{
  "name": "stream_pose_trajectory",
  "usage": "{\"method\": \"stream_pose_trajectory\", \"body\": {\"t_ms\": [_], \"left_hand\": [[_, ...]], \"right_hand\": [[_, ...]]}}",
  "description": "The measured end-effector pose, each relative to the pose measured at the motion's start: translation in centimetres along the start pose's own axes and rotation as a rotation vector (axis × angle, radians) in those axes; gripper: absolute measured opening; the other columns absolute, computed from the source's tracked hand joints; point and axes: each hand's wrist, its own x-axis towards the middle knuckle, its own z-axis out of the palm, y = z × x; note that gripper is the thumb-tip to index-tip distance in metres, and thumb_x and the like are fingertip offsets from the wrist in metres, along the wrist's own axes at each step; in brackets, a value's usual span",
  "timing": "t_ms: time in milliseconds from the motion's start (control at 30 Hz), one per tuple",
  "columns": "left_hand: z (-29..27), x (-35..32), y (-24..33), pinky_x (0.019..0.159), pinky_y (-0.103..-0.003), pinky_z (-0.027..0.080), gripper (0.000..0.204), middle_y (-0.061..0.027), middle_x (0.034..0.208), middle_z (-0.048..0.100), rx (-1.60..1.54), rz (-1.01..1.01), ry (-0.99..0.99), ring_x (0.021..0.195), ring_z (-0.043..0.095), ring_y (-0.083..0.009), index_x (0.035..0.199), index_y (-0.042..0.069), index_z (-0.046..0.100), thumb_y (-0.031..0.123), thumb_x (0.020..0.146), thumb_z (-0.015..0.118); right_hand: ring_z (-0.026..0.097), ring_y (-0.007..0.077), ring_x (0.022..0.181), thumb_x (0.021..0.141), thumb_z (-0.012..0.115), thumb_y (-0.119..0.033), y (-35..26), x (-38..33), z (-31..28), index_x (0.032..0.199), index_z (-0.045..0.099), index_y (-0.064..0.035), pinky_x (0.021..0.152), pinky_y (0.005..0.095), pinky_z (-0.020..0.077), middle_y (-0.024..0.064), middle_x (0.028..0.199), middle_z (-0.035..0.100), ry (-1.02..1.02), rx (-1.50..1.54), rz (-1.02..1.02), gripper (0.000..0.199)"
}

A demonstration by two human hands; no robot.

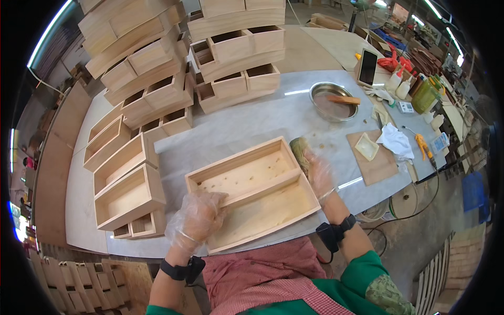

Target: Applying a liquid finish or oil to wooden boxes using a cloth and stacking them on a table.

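In front of me lies a pale wooden box (259, 211) with one lengthwise divider making two long compartments. Small brown specks are scattered over the floor of the far one. My left hand (197, 216), in a clear plastic glove, is closed on the box's left end near the divider. At the box's right end, my right hand (318, 170) holds a green-brown pad (299, 152) against or close beside the outer wall. That hand also wears a clear glove and is partly smeared by motion; how its fingers wrap the pad is not fully visible.
Stacked wooden boxes (149, 94) rise at the left and back, with more boxes (123, 197) beside my left arm. A metal bowl (313, 98) holding a wooden piece stands beyond my right hand. At right are a brown board (362, 170), white cloth (395, 139), glue gun (424, 146) and bottles.
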Motion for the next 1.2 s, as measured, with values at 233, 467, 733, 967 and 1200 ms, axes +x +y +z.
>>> {"method": "stream_pose_trajectory", "body": {"t_ms": [233,467,733,967,1200], "left_hand": [[-0.4,-0.2,0.3,0.087,-0.044,0.046,0.033,-0.0076,0.097,0.068,0.002,-0.059,-0.048,0.098,0.063,-0.0324,0.11,0.013,0.068,0.014,0.078,0.078],[-1.0,0.4,0.9,0.082,-0.045,0.047,0.033,-0.0083,0.095,0.069,0.017,-0.012,-0.052,0.094,0.063,-0.0325,0.109,0.012,0.067,0.017,0.077,0.077],[-0.7,0.1,0.9,0.085,-0.044,0.047,0.035,-0.0064,0.096,0.065,0.054,-0.071,-0.023,0.097,0.061,-0.0314,0.105,0.012,0.067,0.017,0.073,0.08],[-0.1,-0.4,0.3,0.086,-0.044,0.048,0.037,-0.0047,0.097,0.065,0.011,-0.06,0.046,0.098,0.06,-0.0312,0.104,0.012,0.067,0.016,0.07,0.081],[0.3,-0.4,-0.3,0.086,-0.044,0.048,0.036,-0.0044,0.096,0.065,0.013,-0.065,0.004,0.097,0.06,-0.0307,0.104,0.013,0.066,0.017,0.071,0.08]], "right_hand": [[0.067,0.026,0.086,0.095,0.06,-0.022,-3.6,0.2,0.0,0.099,0.07,0.001,0.078,0.039,0.0496,0.0204,0.096,0.071,0.065,0.069,-0.221,0.025],[0.067,0.0382,0.094,0.092,0.057,-0.019,-10.9,9.1,-9.6,0.097,0.071,-0.0002,0.084,0.0454,0.0524,0.0228,0.103,0.071,0.204,-1.237,-0.658,0.024],[0.069,0.041,0.097,0.089,0.058,-0.021,-13.0,14.3,-8.6,0.099,0.073,-0.0021,0.084,0.0482,0.0548,0.024,0.102,0.071,0.111,-1.509,-0.339,0.026],[0.07,0.0394,0.099,0.085,0.06,-0.014,-12.2,15.7,-8.9,0.099,0.075,-0.0038,0.085,0.0462,0.0559,0.0241,0.102,0.071,0.038,-1.577,-0.372,0.023],[0.071,0.0368,0.099,0.086,0.06,-0.013,-12.7,15.5,-8.5,0.098,0.075,-0.0049,0.085,0.0449,0.0564,0.022,0.103,0.072,0.093,-1.569,-0.352,0.021]]}}
